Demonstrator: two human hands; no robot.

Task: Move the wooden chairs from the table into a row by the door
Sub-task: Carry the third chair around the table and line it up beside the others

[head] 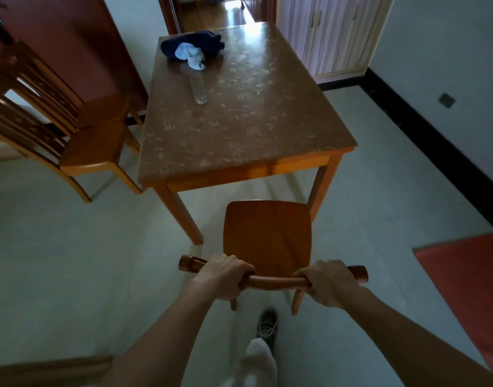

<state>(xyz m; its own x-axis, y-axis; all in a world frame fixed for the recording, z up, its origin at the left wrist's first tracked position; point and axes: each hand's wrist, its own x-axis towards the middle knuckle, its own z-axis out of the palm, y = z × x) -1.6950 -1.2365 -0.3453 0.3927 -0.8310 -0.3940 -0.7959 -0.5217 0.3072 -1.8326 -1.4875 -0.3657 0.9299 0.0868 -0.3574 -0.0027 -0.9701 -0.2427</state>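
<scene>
Right now I have both hands on the top rail of a chair [267, 236]: my left hand [224, 277] is clenched around the rail near its left end, my right hand [327, 283] likewise near its right end. It stands just off the near end of the table [239, 129], seat facing it. Two more chairs [80, 135] stand side by side at the table's left. On the tabletop lie a dark cloth [195, 43] and a clear bottle [198, 89].

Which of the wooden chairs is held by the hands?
The chair at the table's near end: left hand and right hand grip its top rail. The chairs at the left stand untouched.
</scene>
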